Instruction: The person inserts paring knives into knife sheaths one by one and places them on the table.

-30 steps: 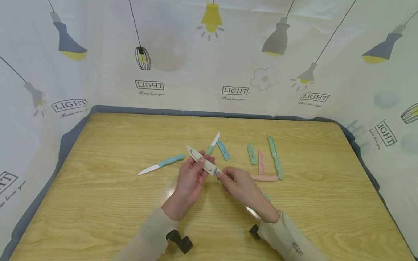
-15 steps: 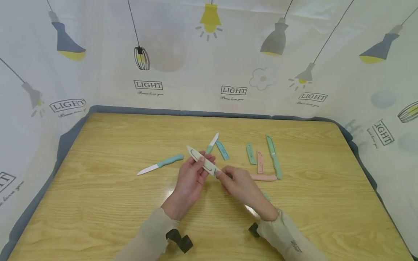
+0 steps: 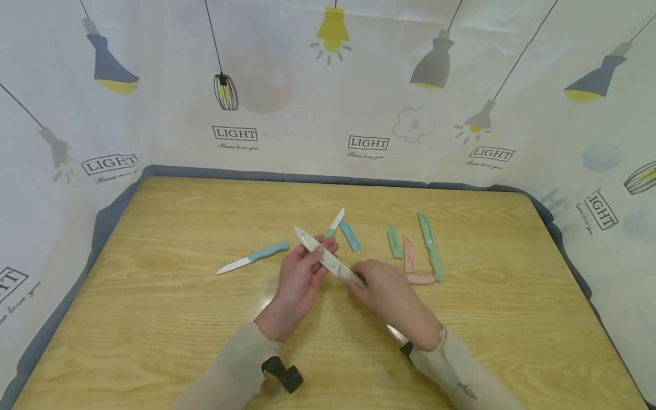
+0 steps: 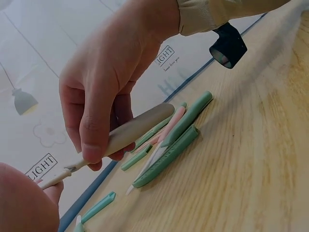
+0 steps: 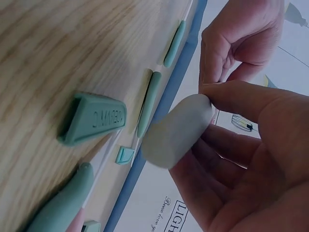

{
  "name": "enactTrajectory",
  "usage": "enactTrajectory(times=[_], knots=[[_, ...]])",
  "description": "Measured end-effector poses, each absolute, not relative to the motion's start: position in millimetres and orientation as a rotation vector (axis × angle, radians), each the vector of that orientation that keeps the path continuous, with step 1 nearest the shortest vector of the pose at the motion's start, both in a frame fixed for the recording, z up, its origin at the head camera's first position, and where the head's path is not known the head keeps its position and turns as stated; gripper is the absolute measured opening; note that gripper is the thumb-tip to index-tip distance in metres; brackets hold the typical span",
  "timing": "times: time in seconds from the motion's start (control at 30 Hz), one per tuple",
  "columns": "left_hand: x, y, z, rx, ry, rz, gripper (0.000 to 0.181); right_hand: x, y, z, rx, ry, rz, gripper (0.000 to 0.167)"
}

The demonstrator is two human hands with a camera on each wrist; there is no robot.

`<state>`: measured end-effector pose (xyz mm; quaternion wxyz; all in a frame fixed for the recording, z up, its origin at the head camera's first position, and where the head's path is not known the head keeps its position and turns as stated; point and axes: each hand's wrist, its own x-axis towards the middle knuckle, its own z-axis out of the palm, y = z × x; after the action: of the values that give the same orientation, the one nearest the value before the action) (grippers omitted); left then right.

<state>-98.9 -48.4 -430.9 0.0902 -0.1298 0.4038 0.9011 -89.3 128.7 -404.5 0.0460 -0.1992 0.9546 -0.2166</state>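
Head view: my left hand (image 3: 299, 282) pinches a cream blade sheath (image 3: 332, 263); just beside it, my right hand (image 3: 392, 296) grips the knife handle (image 5: 178, 133), probably mid-fitting, calling for a straight slide.

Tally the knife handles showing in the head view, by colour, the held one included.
Blue handle: 1
Green: 2, the rightmost handle and the partly hidden handle
Pink handle: 1
White handle, in the right hand: 1
Total: 5

Beige sleeves (image 3: 233, 361) — black wrist brackets (image 3: 290, 378)
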Motion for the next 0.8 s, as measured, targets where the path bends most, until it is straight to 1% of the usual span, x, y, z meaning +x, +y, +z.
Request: enactTrajectory(times=[0.13,0.3,0.37,0.57,0.8], knots=[[-98.0,-46.5,-429.4,-0.312,1.243,2.678,0.047,-87.6,136.7,-405.8,-0.626,2.960,-0.661,0.015],[-99.4,-54.2,-425.8,-0.279,1.301,2.684,0.051,-88.4,159.1,-404.4,-0.558,2.946,-0.727,0.019],[-101.1,-60.1,-423.8,-0.301,1.331,2.685,0.046,-89.0,172.2,-402.7,-0.530,2.954,-0.735,0.022],[-107.3,-78.8,-419.0,-0.367,1.358,2.701,0.025,-89.4,214.8,-394.7,-0.456,3.057,-0.727,0.018],[-109.5,-101.5,-418.2,-0.424,1.383,2.716,0.022,-92.5,255.7,-386.2,-0.243,3.070,-0.714,0.033]])
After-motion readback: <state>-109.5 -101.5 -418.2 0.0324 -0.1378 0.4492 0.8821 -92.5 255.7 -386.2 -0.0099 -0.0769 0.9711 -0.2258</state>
